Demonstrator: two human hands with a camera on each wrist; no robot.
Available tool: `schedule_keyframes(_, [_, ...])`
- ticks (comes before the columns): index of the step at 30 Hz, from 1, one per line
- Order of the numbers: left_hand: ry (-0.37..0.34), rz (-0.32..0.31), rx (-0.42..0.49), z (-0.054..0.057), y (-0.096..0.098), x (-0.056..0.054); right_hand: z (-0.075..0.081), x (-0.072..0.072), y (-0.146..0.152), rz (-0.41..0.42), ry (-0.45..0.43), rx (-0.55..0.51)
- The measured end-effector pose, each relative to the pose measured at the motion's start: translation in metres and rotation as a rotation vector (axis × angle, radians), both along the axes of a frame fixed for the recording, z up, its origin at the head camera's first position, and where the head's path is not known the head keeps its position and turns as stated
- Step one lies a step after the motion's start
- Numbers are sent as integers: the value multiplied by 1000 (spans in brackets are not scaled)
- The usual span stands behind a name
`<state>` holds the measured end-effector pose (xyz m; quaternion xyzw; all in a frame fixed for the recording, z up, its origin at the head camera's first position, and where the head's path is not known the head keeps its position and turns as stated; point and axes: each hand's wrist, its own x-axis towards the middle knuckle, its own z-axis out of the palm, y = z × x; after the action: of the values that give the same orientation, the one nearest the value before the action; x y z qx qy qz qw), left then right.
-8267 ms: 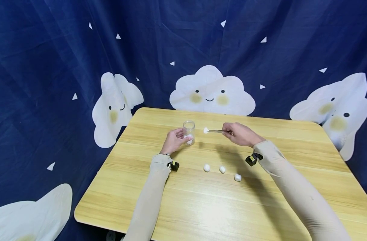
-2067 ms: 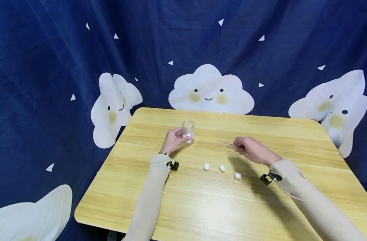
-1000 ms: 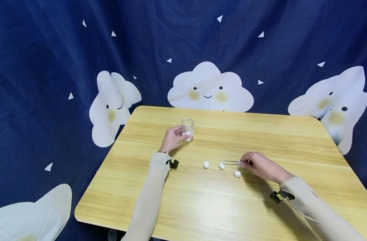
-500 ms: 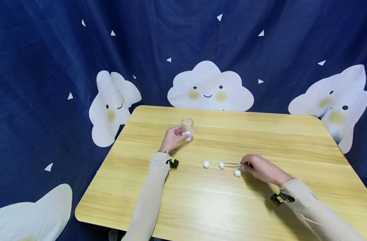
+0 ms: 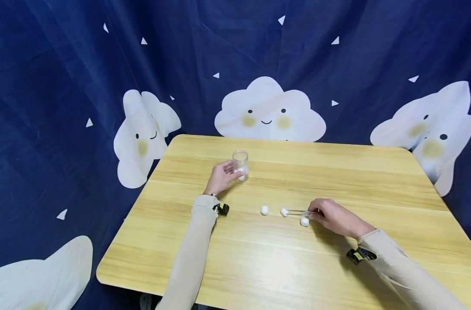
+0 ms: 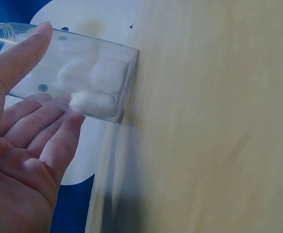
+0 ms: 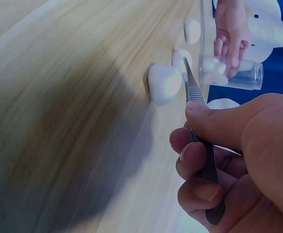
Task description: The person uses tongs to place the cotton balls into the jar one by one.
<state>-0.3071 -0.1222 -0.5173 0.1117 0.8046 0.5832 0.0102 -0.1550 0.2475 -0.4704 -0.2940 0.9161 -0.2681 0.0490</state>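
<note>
Three white cotton balls (image 5: 283,212) loose on the bench (image 5: 154,241), in a rough row about midway between the left and right edges, with the rightmost a touch closer to the near edge. Right hand (image 5: 337,218) with a snug grip on metal tweezers (image 7: 195,93), tips right at the middle ball, but honestly can't tell if actually pinched. Left hand (image 5: 220,177) with its grip round a clear jar (image 5: 240,159), thumb along one side, upright toward the far edge, left of centre. A few more balls (image 6: 108,75) inside, down at the bottom. Blue cloud-print curtain (image 5: 204,47) behind the far edge.
</note>
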Motion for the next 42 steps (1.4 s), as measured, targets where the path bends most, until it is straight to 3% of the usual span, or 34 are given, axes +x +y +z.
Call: schedule_keyframes(42, [-6, 2, -4, 3, 0, 2, -2, 0, 0, 11, 46, 24])
